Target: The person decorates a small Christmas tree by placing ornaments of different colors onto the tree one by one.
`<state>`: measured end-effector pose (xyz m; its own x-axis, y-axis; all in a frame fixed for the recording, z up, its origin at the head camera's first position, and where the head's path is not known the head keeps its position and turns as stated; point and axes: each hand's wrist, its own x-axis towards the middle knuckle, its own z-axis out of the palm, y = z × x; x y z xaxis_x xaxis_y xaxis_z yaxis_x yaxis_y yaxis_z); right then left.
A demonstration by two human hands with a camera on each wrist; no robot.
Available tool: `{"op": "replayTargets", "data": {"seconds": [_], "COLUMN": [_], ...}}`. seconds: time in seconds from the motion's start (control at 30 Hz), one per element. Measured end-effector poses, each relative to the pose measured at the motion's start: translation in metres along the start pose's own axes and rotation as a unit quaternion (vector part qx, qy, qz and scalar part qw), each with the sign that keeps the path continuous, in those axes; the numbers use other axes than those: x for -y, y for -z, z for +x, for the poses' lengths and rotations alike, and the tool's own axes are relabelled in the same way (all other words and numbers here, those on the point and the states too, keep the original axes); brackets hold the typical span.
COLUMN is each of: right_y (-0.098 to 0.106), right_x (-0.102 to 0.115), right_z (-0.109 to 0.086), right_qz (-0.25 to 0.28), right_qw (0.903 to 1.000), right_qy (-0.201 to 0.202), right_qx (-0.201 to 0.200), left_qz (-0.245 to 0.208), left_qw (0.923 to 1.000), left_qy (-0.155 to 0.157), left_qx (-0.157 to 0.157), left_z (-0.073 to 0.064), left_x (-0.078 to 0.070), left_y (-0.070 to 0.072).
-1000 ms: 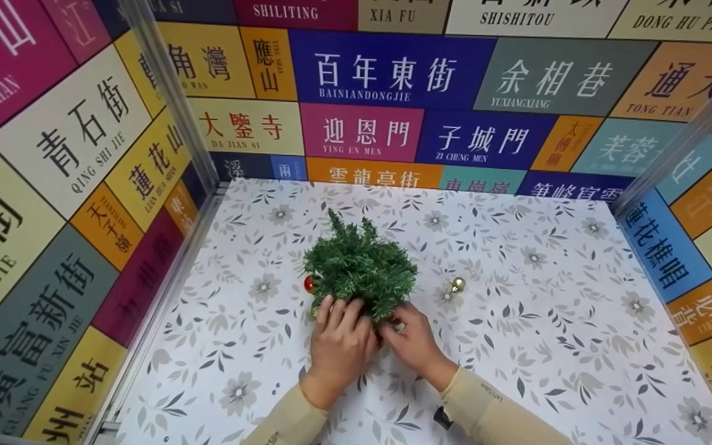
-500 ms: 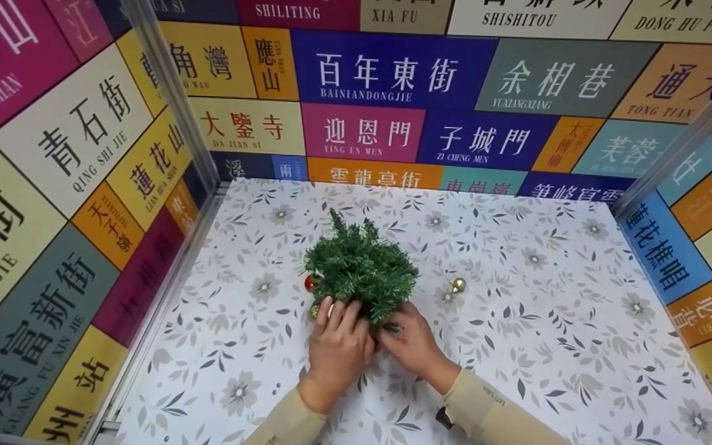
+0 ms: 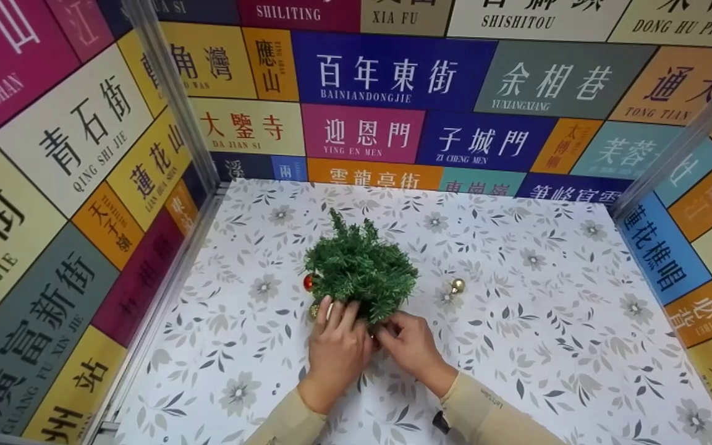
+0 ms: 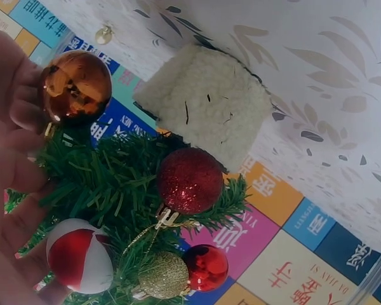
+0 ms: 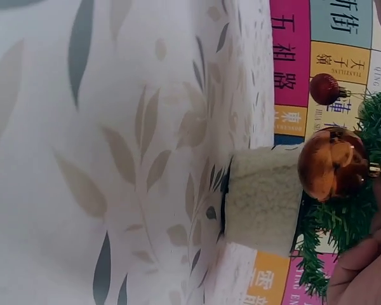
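Note:
A small green Christmas tree [image 3: 362, 259] stands on the table with a cream fleecy base [image 4: 206, 101]. At its near side, my left hand [image 3: 339, 355] grips the branches with its fingers among the needles; its thumb is hidden. Close beside it, my right hand [image 3: 415, 346] pinches a shiny copper Christmas ball [image 5: 333, 164] near its gold cap. Several balls hang on the branches: a dark red glitter ball [image 4: 190, 181], a white and red ball [image 4: 81, 256], a gold glitter ball [image 4: 163, 275] and a shiny red one.
A loose gold ball [image 3: 458, 285] lies on the table to the right of the tree. Printed wall panels [image 3: 393, 68] enclose the back and both sides of the flower-patterned table [image 3: 554, 346].
My right hand's fingers have shifted slightly at the tree's near side, bending more around the copper ball's cap. My left hand and the tree stay almost where they were.

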<state>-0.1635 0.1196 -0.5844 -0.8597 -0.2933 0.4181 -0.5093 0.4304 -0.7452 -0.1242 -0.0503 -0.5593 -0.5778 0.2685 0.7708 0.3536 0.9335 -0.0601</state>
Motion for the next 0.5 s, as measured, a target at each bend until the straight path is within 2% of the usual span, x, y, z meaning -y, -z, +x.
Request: {"op": "replayTargets", "data": {"seconds": [0.1,0.5], "right_y": [-0.001,0.0035], "right_x": [0.0003,-0.0004], "right_z": [0.0008,0.0055], "right_qz": [0.009,-0.029], "right_qw": [0.9997,0.9935], "right_qy": [-0.018,0.01], "right_qx": [0.016,0.11], "left_qz": [0.006,-0.016], "left_qw": [1.0,0.9994], "left_qy": [-0.003,-0.028], "left_qx": [0.006,0.015], "left_z": [-0.0002,-0.0025], "left_x": [0.0001,0.0056], "left_y": [-0.0001,0.0021]}}
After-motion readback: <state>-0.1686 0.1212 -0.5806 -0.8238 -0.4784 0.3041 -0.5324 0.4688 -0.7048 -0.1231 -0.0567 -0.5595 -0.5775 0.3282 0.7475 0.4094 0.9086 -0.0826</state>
